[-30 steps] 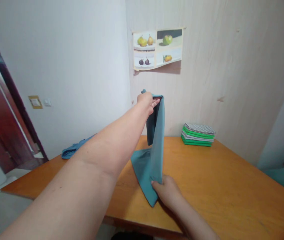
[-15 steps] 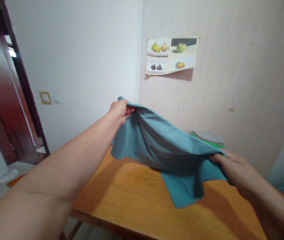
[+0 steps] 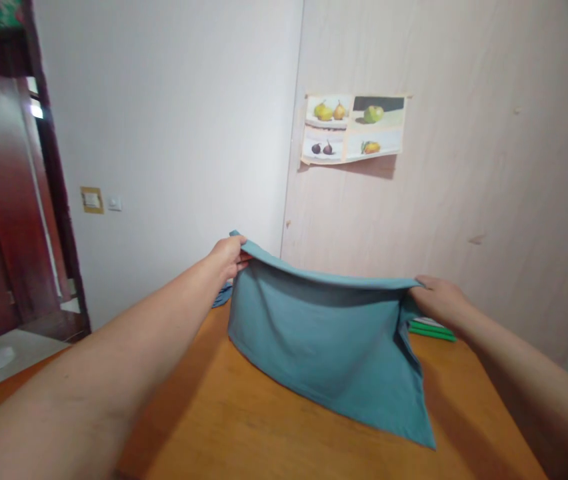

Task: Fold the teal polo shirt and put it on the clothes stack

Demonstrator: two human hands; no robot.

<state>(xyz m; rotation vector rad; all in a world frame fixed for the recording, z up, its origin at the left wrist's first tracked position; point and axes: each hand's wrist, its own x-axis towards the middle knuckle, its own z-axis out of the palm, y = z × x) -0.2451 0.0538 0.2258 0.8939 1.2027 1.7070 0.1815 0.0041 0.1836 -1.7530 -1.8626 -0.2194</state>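
Observation:
A teal cloth (image 3: 324, 347) hangs in the air between my two hands, its top edge stretched and sagging a little in the middle. My left hand (image 3: 231, 255) pinches the upper left corner, fingers closed on it. At the upper right corner my right hand (image 3: 437, 297) is closed on the edge, its fingertips partly hidden. The lower edge drapes over the wooden table (image 3: 244, 420), and the lower right corner hangs lowest. Whether that edge touches the tabletop I cannot tell.
Behind the cloth on the right lies a folded green stack (image 3: 431, 329), partly covered. A blue fabric piece (image 3: 221, 295) shows at the table's far left. Walls stand close behind, with a fruit picture sheet (image 3: 354, 130). A dark red door (image 3: 19, 200) is at left.
The cloth has gone from bunched and slanted to spread out with a nearly level top edge. My right hand has risen, while my left hand sits lower in view.

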